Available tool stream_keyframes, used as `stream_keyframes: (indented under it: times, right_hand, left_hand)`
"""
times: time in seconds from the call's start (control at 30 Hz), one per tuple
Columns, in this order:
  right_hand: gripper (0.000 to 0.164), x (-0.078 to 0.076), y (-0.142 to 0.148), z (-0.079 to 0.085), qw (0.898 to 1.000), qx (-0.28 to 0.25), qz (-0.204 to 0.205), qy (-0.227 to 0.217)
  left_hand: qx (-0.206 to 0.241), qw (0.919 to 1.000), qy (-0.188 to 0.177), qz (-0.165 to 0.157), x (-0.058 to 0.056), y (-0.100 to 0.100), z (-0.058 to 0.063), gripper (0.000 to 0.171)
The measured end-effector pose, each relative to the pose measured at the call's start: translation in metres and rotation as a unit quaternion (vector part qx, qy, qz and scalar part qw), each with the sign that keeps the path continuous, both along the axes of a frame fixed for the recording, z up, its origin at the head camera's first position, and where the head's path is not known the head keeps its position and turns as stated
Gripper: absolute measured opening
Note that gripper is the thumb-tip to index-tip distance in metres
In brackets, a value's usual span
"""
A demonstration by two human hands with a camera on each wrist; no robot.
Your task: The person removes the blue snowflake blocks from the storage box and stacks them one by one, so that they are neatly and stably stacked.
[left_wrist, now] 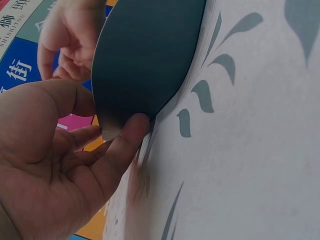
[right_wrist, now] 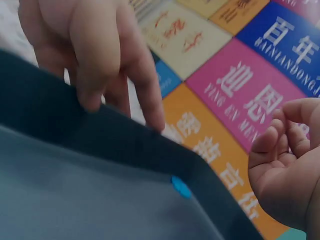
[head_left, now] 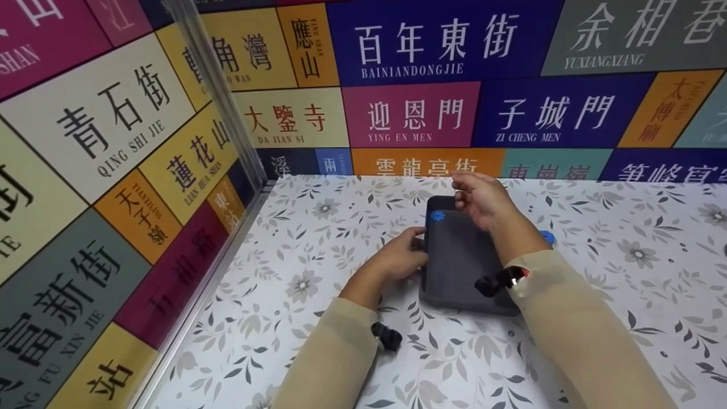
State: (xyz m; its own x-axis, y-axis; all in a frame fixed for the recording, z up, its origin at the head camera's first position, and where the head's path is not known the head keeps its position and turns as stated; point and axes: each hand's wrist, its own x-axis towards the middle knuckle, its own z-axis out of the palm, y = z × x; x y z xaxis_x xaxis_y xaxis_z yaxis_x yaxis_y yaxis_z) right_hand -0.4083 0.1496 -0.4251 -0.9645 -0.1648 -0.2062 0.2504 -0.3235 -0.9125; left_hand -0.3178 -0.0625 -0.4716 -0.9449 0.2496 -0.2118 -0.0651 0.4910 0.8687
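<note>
A dark grey rectangular tray (head_left: pixel 466 261) lies on the patterned tablecloth. My left hand (head_left: pixel 402 255) is at its left side, gripping the wall with thumb and fingers; the left wrist view shows a fingertip on the tray's edge (left_wrist: pixel 150 55). Over the tray's far end is my right hand (head_left: pixel 483 201), its fingers loosely curled, with nothing visible in them. Inside the tray, by the far left corner, sits a small blue flower-shaped piece (head_left: pixel 437 216), also seen as a blue disc (right_wrist: pixel 181 186) in the right wrist view. Another blue piece (head_left: pixel 547 237) shows beyond my right forearm, partly hidden by it.
White tablecloth (head_left: pixel 613 295) with grey leaves and flowers covers the table. Panels of coloured street-name signs (head_left: pixel 409 113) stand along the back and left sides. A black wrist camera (head_left: pixel 386 336) is strapped to my left wrist, another (head_left: pixel 494 283) to my right.
</note>
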Motion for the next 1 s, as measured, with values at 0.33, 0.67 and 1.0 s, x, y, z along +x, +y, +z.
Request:
stream_keyframes:
  times: [0.33, 0.67, 1.0]
  right_hand:
    - [0.008, -0.014, 0.013, -0.038, 0.999, 0.029, -0.030, -0.018]
    - [0.036, -0.016, 0.011, -0.049, 0.984, 0.178, -0.004, -0.006]
    - [0.039, -0.015, 0.001, -0.065, 0.946, 0.316, -0.007, 0.067]
  left_hand:
    - [-0.003, 0.9999, 0.009, -0.012, -0.002, 0.000, -0.003, 0.072]
    - [-0.018, 0.9991, 0.025, -0.029, -0.004, -0.001, -0.003, 0.071]
    - [-0.010, 0.9996, 0.011, -0.025, -0.003, -0.003, -0.003, 0.072]
